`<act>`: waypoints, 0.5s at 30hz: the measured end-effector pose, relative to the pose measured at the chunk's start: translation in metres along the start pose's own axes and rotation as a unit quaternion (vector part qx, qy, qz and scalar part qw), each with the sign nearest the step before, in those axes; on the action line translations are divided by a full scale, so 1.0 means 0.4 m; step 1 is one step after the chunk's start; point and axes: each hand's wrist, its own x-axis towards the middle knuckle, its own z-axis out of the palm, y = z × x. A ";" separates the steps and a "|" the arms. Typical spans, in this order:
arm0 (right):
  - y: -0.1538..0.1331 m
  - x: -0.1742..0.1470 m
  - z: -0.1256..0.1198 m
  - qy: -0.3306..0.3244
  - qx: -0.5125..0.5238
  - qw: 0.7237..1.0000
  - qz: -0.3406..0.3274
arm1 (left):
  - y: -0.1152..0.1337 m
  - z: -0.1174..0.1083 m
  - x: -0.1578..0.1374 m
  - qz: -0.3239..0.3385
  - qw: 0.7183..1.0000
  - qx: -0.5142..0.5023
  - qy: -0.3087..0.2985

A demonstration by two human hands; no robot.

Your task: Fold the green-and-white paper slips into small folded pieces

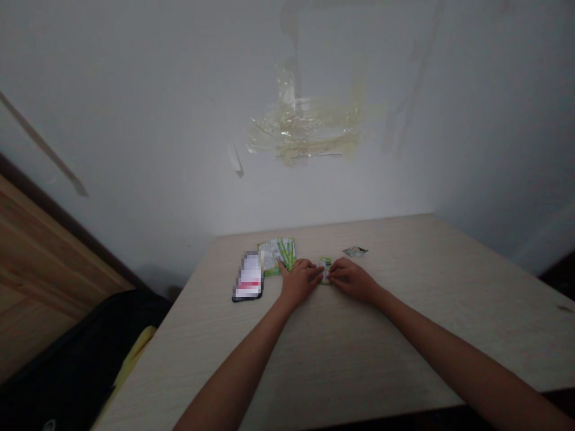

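Note:
Both my hands meet on a small green and white packet (325, 267) that lies on the pale wooden table (404, 335). My left hand (300, 280) pinches its left edge and my right hand (353, 278) pinches its right edge. A larger green and white packet (277, 254) lies flat just behind my left hand. A small torn piece of wrapper (355, 251) rests behind my right hand.
A phone (248, 277) lies on the table left of my left hand. The table stands against a white wall with old tape marks (305, 129). A dark bag (76, 365) sits on the floor at the left, by a wooden panel (36, 269).

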 end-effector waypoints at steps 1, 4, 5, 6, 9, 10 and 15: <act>0.004 0.001 0.001 0.005 -0.003 1.000 0.011 | 0.000 0.000 0.000 0.000 1.000 -0.001 0.001; 0.013 0.004 0.004 0.007 -0.011 1.000 0.022 | 0.000 0.000 0.000 0.001 1.000 -0.004 0.006; 0.015 0.005 0.005 0.008 -0.012 1.000 0.021 | 0.001 0.000 0.000 0.001 1.000 -0.005 0.007; 0.017 0.006 0.005 0.008 -0.013 1.000 0.019 | 0.001 -0.001 0.000 0.001 1.000 -0.005 0.006; 0.019 0.006 0.007 0.002 -0.012 1.000 0.013 | 0.002 -0.004 0.000 -0.002 1.000 -0.002 0.002; 0.019 0.006 0.008 -0.001 -0.012 1.000 0.010 | 0.002 -0.004 0.000 -0.002 1.000 -0.001 0.001; 0.022 0.003 0.011 -0.010 -0.013 1.000 -0.003 | 0.000 -0.003 -0.004 -0.001 1.000 -0.001 0.011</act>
